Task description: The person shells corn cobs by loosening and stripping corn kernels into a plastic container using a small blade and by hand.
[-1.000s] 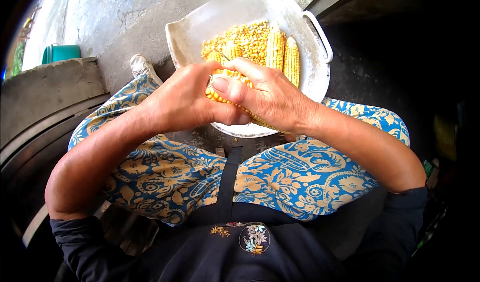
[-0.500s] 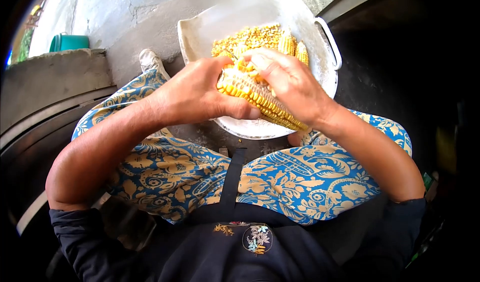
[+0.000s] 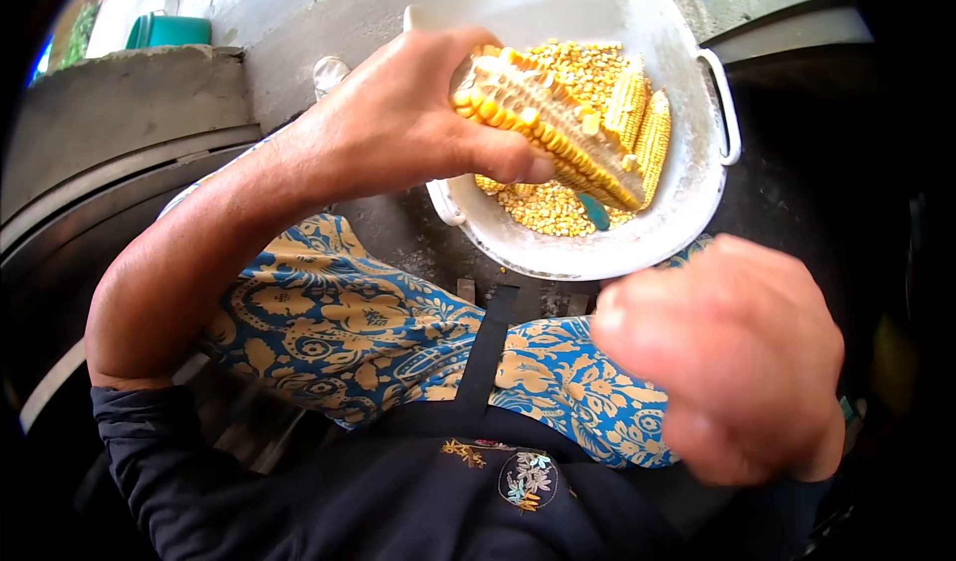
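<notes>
My left hand (image 3: 418, 113) grips a yellow corn cob (image 3: 558, 128) over a white basin (image 3: 687, 163). The cob's upper side is partly stripped, with rows of kernels along its edge and a few loose bits on top. Off to the right and close to the camera is my right hand (image 3: 727, 352), apart from the cob and over my right thigh; blur hides how its fingers are set. Loose corn kernels (image 3: 583, 68) cover the basin's bottom. Two more corn cobs (image 3: 652, 143) lie at its right side. A small blue-green piece (image 3: 595, 212) pokes out below the held cob.
The basin has a handle (image 3: 725, 108) on its right. A green bucket (image 3: 174, 30) sits beyond the low concrete wall (image 3: 149, 93) at the left. My patterned blue trousers (image 3: 349, 312) and a black strap (image 3: 486, 347) are just below the basin.
My right hand has left the cob and swung down to the right, towards the camera. My left hand still holds the cob. The view has shifted, showing more of the basin.
</notes>
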Tool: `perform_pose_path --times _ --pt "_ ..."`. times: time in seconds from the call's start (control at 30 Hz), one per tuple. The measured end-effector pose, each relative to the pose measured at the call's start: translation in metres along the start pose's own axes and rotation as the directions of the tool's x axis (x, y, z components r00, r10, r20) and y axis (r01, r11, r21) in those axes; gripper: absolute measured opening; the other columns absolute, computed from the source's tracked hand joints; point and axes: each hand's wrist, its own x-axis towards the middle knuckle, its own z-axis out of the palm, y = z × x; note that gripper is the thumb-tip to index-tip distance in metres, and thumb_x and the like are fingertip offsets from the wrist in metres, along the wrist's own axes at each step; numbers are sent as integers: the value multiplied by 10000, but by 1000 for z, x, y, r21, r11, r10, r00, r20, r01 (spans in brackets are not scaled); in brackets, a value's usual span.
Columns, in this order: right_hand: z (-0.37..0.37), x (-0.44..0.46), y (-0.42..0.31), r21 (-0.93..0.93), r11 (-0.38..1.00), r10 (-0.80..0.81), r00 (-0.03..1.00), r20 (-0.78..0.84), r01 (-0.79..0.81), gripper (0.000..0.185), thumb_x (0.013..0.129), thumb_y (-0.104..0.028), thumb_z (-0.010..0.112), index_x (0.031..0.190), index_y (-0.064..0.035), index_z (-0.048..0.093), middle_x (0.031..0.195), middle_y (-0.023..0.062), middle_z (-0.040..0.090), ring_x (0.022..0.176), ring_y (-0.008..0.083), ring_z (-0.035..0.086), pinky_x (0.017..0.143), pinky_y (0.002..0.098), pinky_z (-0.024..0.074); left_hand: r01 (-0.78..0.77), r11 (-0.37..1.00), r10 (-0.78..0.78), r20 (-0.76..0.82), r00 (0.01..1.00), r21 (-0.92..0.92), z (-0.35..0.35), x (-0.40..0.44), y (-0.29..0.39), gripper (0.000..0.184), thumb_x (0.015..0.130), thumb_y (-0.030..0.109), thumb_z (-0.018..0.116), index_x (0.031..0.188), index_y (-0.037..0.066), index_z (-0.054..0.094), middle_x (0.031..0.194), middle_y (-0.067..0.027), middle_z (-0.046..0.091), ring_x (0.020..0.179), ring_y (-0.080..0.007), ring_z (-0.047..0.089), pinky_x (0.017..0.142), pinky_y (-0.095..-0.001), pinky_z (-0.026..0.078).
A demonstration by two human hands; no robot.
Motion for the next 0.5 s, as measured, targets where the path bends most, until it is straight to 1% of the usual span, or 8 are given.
perform_pose_path --times 0.03,0.13,0.23,0.27,0.3,0.37,0.4,0.5 --pt "-4 0 -9 -9 1000 -5 1000 16 5 173 809 -93 508 927 -35 621 746 114 642 592 217 619 571 344 480 14 1000 -14 -7 1000 4 -1 0 1 590 639 300 802 1073 -26 570 856 -61 651 783 -113 606 749 -265 485" --pt "-8 -2 -37 -39 992 126 986 107 -123 200 829 -131 516 999 -43 575 795 121 635 605 214 602 585 359 477 12 998 -9 -51 999 69 -4 0 2 595 640 303 797 1081 -25 568 863 -56 649 794 -118 613 749 -261 487" --pt "-12 -3 -49 -54 977 212 972 101 -207 251 849 -168 524 1071 -51 530 844 128 628 619 211 584 599 374 474 -36 999 38 -143 989 13 3 2 6 592 633 320 799 1044 -46 581 853 -97 657 772 -146 628 716 -278 502" --pt "-13 -4 -52 -52 973 229 969 91 -225 271 855 -181 527 1095 -54 515 861 130 626 623 210 578 604 379 473 -23 1000 25 -142 990 16 -5 2 13 592 633 320 799 1044 -46 581 853 -97 657 772 -146 628 716 -278 502" --pt "-13 -3 -55 -55 969 246 966 82 -242 293 862 -194 529 1119 -56 500 877 132 624 627 209 573 608 384 472 75 989 -68 61 996 -125 -19 4 27 668 699 351 775 1142 -49 475 985 -137 625 905 -184 605 815 -295 491" --pt "-14 -5 -60 -52 964 265 962 63 -262 337 875 -219 535 1166 -62 470 910 136 619 636 207 561 618 394 470 209 948 -142 268 953 -239 -26 7 30 748 764 382 751 1239 -52 370 1116 -177 593 1038 -221 582 915 -312 480" --pt "-14 -4 -63 -46 962 273 961 50 -270 361 882 -232 537 1190 -64 454 927 138 617 641 206 555 622 399 469 155 942 -70 279 958 -297 -25 10 27 743 755 363 763 1231 -56 377 1092 -173 604 1007 -214 595 889 -311 493" --pt "-15 -4 -68 -20 957 290 957 18 -290 433 902 -270 545 1262 -72 409 976 145 610 654 203 538 636 413 466 113 919 3 296 955 -377 -22 6 30 686 739 309 780 1184 -67 418 1034 -163 627 953 -203 616 841 -308 517"
